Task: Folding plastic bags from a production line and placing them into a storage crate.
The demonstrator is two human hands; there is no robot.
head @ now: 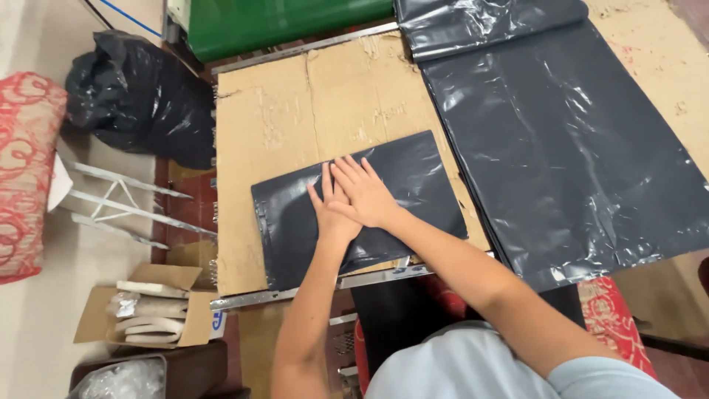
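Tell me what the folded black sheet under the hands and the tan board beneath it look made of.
Folded black sheet: thin plastic film, likely; glossy, with soft creases and light glints. Tan board: corrugated cardboard, matte, with fold lines and a torn, scuffed top layer. Both hands, right hand over left hand, press flat on the sheet.

Under the left grip (332, 214) and right grip (365, 196) lay a glossy black folded bag (413, 185) on a tan cardboard surface (295, 111). Right of them spread black plastic sheeting (561, 148); far left, a red cushion (26, 162) showed cream swirls.
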